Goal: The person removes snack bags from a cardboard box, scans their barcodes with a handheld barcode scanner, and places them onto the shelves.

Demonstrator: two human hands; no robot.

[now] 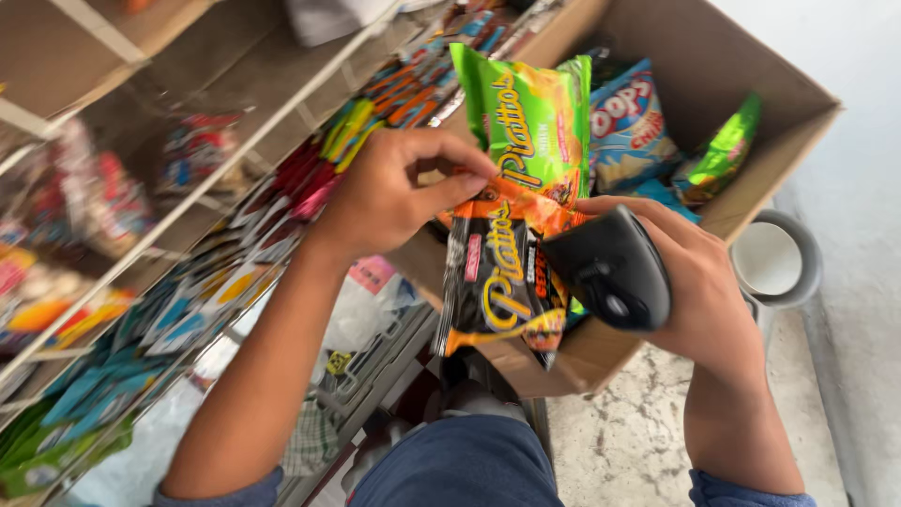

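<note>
The left hand (394, 192) pinches the joined tops of a green snack bag (530, 122) and a black-and-orange snack bag (493, 282). At its 3 o'clock, the right hand (694, 282) grips a black handheld scanner (610, 268), over a cardboard box (713, 66).

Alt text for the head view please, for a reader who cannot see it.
A person's left hand pinches a strip of joined snack bags, a green one above a black and orange one, while the right hand holds a black handheld scanner against it. Behind is a cardboard box of snack bags; shelves of packets stand at left.
</note>
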